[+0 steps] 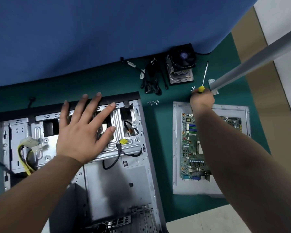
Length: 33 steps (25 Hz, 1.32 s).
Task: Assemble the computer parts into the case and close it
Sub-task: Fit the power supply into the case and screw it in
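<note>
Two bare forearms reach out from the bottom of the view over a green mat [158, 148]. Lying open on the left of the mat is the computer case [118, 179], its bare metal floor facing up and its drive cage at the far end. Above that cage the left hand [81, 132] is spread flat, palm down, fingers straight and well apart; whether it touches the metal or hovers just over it I cannot tell. A yellow connector [123, 141] on a black cable sits on the cage just right of the thumb, and a bundle of yellow and black wires [26, 158] hangs at the left side of the case.

On the right of the mat, well apart from the case, the motherboard [190, 148] lies on a grey metal panel [176, 148], partly covered by the right forearm. Beyond the panel's far edge the right hand [202, 100] has its fingers curled round the yellow handle of a screwdriver [204, 76], whose shaft points away from the camera. Small screws [154, 102] lie loose on the mat between case and panel, and a few more [193, 88] just beside the handle. Farther back stand a cooling fan [181, 63] on its heatsink and a tangle of black cables [151, 78], near a blue backdrop [91, 31]. A grey pole [252, 64] slants in from the upper right
</note>
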{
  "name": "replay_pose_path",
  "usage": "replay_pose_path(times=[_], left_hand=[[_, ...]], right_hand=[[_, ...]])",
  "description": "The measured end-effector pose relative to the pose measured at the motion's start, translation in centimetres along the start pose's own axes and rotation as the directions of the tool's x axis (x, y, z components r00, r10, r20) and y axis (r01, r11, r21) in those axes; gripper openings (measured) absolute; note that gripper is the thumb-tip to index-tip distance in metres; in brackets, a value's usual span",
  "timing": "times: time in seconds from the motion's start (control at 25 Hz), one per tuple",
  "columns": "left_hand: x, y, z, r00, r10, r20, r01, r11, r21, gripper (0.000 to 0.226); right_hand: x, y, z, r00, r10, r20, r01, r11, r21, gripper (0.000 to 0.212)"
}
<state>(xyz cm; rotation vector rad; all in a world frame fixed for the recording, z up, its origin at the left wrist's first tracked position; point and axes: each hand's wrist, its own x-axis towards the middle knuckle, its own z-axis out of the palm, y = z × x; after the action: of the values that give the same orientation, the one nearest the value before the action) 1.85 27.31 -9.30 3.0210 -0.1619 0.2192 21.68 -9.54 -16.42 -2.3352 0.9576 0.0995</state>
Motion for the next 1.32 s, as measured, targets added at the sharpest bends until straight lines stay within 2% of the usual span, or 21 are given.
replay_pose_path(times=[0.12,0.2,0.32,0.48,0.56,0.64,0.76,0.8,0.84,0.92,0.96,1.12,1.24,1.32], left_hand=[[-0.1,-0.1,0.0,1.000,-0.008,0.012,0.008,1.000,-0.006,0.062],[0.0,0.1,-0.2,0.999,-0.019,0.032,0.019,1.000,-0.004,0.062],[0.2,0.1,-0.4,0.998,-0.024,0.052,0.024,1.000,-0.006,0.061],[0.1,0.3,-1.1,0.996,-0.022,0.092,0.025,0.999,-0.041,0.060],[0.1,0.2,-2.0,0.991,-0.019,0.132,0.035,0.992,-0.120,0.060],[-0.2,-0.1,-3.5,0.979,-0.004,0.205,0.065,0.955,-0.288,0.056],[-4.3,1.9,-6.1,0.992,-0.021,0.126,0.090,0.813,-0.575,0.040],[-6.7,3.4,-6.9,0.994,-0.037,0.105,0.098,0.733,-0.673,0.033],[-9.1,5.1,-7.9,0.989,-0.057,0.136,0.142,0.608,-0.781,0.027],[-13.9,7.6,-9.8,0.953,-0.081,0.291,0.302,0.300,-0.905,0.017],[-16.3,8.1,-10.6,0.933,-0.096,0.346,0.358,0.183,-0.915,0.015],[-23.8,6.2,-12.1,0.842,-0.134,0.522,0.507,-0.129,-0.852,0.012],[-28.3,4.2,-12.7,0.812,-0.054,0.581,0.547,-0.274,-0.791,0.014],[-30.5,3.0,-13.2,0.813,0.006,0.582,0.554,-0.313,-0.771,0.018]], right_hand=[[-0.5,0.3,-1.1,0.999,0.005,0.054,-0.008,0.999,0.054,0.011],[-2.0,0.7,-2.3,0.994,-0.022,0.108,0.003,0.985,0.170,0.008],[-6.8,1.0,-4.5,0.970,-0.099,0.220,0.005,0.921,0.388,0.007],[-15.7,2.3,-7.3,0.947,-0.150,0.285,-0.039,0.825,0.563,0.012],[-20.7,3.0,-8.4,0.933,-0.161,0.321,-0.082,0.775,0.626,0.014],[-25.2,3.9,-9.7,0.921,-0.169,0.350,-0.108,0.752,0.650,0.013],[-31.7,5.2,-10.9,0.897,-0.188,0.400,-0.140,0.738,0.660,0.011],[-33.9,5.5,-11.0,0.885,-0.195,0.423,-0.151,0.738,0.658,0.011],[-36.0,5.9,-10.9,0.875,-0.202,0.439,-0.157,0.740,0.654,0.012],[-40.2,7.0,-10.5,0.863,-0.227,0.452,-0.136,0.757,0.639,0.011],[-42.4,7.6,-10.4,0.856,-0.244,0.456,-0.120,0.763,0.635,0.010],[-49.6,9.8,-10.4,0.843,-0.270,0.466,-0.099,0.773,0.626,0.013],[-53.8,11.3,-10.4,0.817,-0.302,0.492,-0.081,0.784,0.615,0.018],[-55.9,12.1,-10.4,0.799,-0.302,0.520,-0.087,0.798,0.597,0.018]])
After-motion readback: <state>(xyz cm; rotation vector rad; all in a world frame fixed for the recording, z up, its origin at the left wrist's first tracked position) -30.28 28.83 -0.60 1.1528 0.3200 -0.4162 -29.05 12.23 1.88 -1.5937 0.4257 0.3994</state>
